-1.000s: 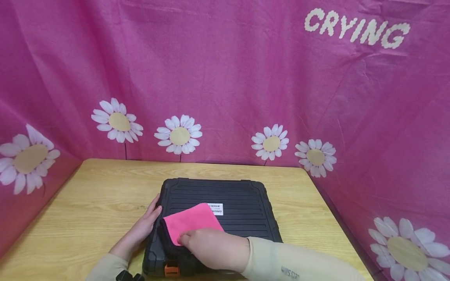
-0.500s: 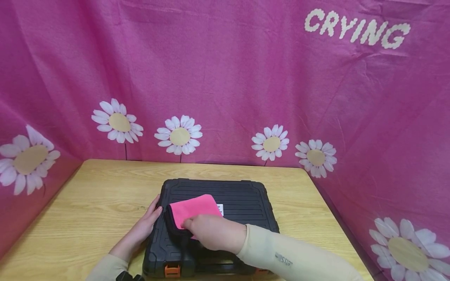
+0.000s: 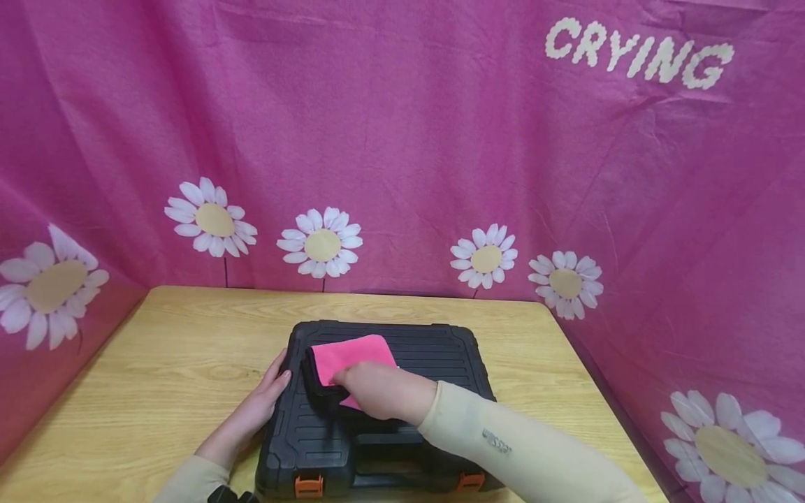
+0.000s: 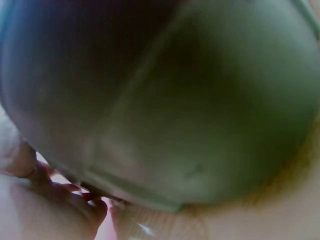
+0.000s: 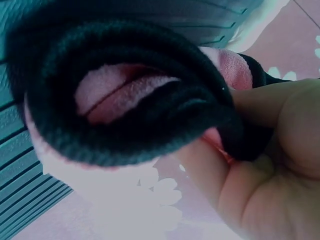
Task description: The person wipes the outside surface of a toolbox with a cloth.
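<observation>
A black ribbed carrying case point(image 3: 434, 346) lies flat on the table, its handle and two orange latches point(image 3: 309, 487) facing me. My left hand point(image 3: 259, 404) rests along the case's left side, fingers extended. In the left wrist view, a large blurred dark surface covers most of the picture, with part of the hand point(image 4: 45, 205) at the lower left. My right hand point(image 3: 380, 391) grips a folded pink cloth point(image 3: 355, 351) with a dark edge, over the left middle of the lid. The right wrist view has the cloth point(image 5: 120, 150) curled into a loop between thumb and fingers.
The wooden table point(image 3: 189, 363) extends around the case on both sides and behind it. A magenta curtain point(image 3: 402, 154) with printed daisies hangs along the back and both sides.
My right hand has moved the cloth away from me across the lid, from the front left corner toward the middle. The front edge and handle now show. My left hand stays put.
</observation>
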Motion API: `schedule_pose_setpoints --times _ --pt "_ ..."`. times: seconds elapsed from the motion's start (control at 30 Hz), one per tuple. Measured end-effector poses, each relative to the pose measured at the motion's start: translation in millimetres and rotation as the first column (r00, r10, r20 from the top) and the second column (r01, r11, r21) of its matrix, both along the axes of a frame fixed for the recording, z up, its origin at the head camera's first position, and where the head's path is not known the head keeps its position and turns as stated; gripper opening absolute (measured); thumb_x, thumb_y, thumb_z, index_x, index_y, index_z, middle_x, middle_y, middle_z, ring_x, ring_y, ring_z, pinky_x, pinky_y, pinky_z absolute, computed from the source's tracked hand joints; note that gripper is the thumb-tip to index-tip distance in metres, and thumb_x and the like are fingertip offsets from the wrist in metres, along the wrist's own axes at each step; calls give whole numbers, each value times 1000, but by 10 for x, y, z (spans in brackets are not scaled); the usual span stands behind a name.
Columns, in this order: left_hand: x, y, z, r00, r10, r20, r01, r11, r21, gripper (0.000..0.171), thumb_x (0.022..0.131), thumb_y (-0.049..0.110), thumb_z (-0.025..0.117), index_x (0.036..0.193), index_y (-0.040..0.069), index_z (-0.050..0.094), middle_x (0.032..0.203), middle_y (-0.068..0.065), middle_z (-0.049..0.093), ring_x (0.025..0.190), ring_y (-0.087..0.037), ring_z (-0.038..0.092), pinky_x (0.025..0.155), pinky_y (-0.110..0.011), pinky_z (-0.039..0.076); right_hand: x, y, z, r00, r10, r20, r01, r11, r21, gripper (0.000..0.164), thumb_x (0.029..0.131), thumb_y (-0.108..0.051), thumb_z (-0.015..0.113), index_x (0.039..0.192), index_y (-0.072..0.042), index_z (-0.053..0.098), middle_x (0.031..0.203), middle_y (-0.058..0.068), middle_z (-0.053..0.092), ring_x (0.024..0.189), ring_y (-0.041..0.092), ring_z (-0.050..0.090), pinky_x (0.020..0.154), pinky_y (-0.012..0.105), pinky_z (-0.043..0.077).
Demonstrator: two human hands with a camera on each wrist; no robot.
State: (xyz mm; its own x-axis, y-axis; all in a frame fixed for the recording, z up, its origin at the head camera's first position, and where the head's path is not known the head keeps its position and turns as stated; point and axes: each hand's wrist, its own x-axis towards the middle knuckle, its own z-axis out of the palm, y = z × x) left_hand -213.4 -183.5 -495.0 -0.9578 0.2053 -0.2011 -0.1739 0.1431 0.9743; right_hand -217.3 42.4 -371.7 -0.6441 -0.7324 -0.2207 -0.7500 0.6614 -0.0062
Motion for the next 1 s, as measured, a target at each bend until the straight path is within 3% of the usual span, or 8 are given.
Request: schedule_pose_setpoints --times 0.23,0.4,0.63,0.83,1.0 --pt "-6 -11 -5 1000 -6 4 6 999 39 66 114 35 29 166 19 -9 172 -24 -1 157 -46 11 125 -61 16 -138 -43 16 1000 -13 -13 14 1000 16 19 97 -24 73 114 -17 73 88 -5 70 77 7 59 81 14 50" --pt "-4 -7 8 1000 -2 15 2 1000 18 67 114 37 29 166 20 -9 171 -27 2 156 -48 13 124 -62 16 -266 -64 7 999 -32 -24 33 999 21 16 99 -24 70 112 -18 74 87 -4 70 76 8 58 78 16 50" --pt "17 3 1 1000 2 -4 -2 1000 -9 67 114 36 30 166 17 -8 171 -26 -2 157 -48 9 125 -62 13 -462 -60 -8 997 -83 -7 83 996 34 15 99 -12 67 111 -18 75 84 -2 69 75 10 57 75 18 48" --pt "20 8 8 1000 2 -1 -2 1000 -23 68 114 38 30 166 18 -8 171 -24 -7 158 -47 2 125 -62 8 -630 -24 -28 993 -115 4 115 993 10 20 102 -7 61 114 -14 74 94 0 72 81 10 55 84 22 51" --pt "7 8 10 1000 1 0 -1 999 -37 68 114 38 29 166 17 -8 171 -25 -8 158 -48 0 125 -62 7 -752 15 -35 992 -129 2 129 992 -12 19 103 -5 58 109 -13 73 92 3 71 82 13 56 84 23 52"
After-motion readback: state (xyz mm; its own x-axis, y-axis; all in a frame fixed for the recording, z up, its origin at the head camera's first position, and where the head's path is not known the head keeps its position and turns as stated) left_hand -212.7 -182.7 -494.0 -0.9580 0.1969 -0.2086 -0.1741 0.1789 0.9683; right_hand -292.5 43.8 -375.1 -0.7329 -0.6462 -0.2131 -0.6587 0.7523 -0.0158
